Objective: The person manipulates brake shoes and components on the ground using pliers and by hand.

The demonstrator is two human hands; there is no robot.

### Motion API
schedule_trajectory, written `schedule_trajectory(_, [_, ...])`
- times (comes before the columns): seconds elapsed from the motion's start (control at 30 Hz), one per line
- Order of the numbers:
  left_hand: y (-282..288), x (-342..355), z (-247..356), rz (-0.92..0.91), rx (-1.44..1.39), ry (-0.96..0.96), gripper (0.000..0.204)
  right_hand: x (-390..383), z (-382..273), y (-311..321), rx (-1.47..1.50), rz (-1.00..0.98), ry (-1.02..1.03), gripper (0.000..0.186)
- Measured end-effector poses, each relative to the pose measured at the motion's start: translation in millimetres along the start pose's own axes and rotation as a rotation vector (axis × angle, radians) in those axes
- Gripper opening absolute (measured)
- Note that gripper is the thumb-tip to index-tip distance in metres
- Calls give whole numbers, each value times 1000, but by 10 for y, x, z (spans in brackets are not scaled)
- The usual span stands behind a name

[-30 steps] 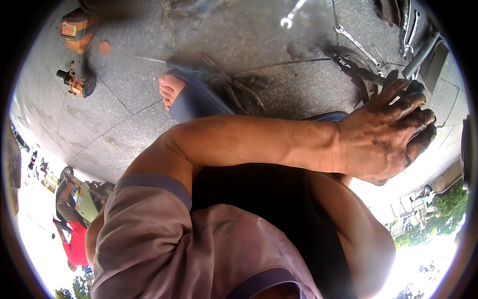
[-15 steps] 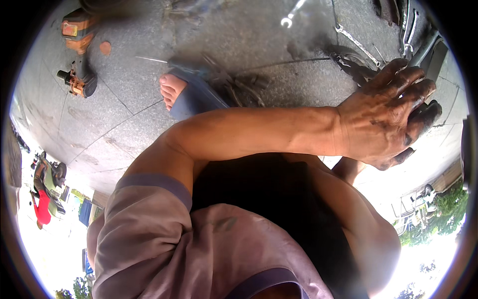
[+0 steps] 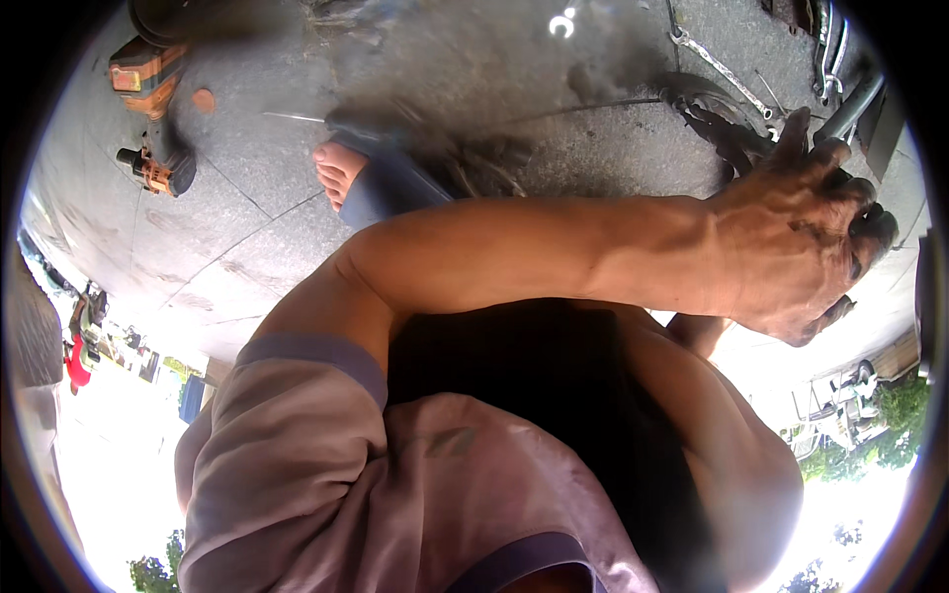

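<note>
My left forearm crosses from left to right, and my left hand [image 3: 791, 247] is at the right, its back toward me. Its fingers are bent but spread apart, blackened with grime, and I see nothing held in them. Just beyond the fingertips lie a dark tube-like piece [image 3: 852, 107] and a dark greasy part [image 3: 727, 133]. A combination spanner [image 3: 727, 74] rests on the floor beside these, with plier-like metal tools [image 3: 830, 54] farther right. My right hand does not show.
An orange and black cordless power tool [image 3: 168, 163] lies at the far left, near a small orange disc [image 3: 204, 100]. A bare foot [image 3: 341, 170] with blue-grey covering is on the tiled floor [image 3: 213, 212]. Another spanner's bright end [image 3: 561, 24] shows at the top. Someone in red [image 3: 76, 366] is distant.
My left hand has moved a little to the right, its fingers more bent and one pointing up. The view has shifted slightly.
</note>
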State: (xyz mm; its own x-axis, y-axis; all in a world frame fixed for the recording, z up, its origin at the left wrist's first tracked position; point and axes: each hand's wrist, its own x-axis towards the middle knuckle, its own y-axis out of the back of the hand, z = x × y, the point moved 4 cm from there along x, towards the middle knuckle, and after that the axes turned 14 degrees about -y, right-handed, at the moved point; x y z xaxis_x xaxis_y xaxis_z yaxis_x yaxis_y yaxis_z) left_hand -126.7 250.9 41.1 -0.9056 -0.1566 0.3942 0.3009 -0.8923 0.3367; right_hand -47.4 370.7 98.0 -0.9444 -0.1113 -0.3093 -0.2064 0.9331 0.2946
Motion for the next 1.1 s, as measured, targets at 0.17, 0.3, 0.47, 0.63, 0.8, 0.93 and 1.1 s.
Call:
schedule_trajectory(0.17, [95, -17, 8, -103, -60, -27, 49, 493, 110, -386, 48, -27, 1, 48])
schedule_trajectory(0.3, [236, -63, 53, -15, 186, -138, 53, 848, 156, -681, 98, -46, 11, 48])
schedule_trajectory(0.47, [676, -606, -477, 202, 201, -130, 58, 1422, 66, -599, 277, -82, 78, 49])
schedule_trajectory(0.63, [630, -1098, -1071, -317, 494, 63, 86, 1827, -54, 394, 463, -333, 142, 45])
schedule_trajectory(0.8, [236, -1018, -1253, -492, 632, 37, 72, 1961, -6, 589, -760, 92, 0, 43])
schedule_trajectory(0.93, [170, -1005, -1376, -451, 590, -55, 66, 2019, 555, 801, -1053, 42, -156, 49])
schedule_trajectory(1.1, [244, -759, -1448, -549, 488, -171, 63, 2010, 1282, 1300, -1067, 67, -168, 57])
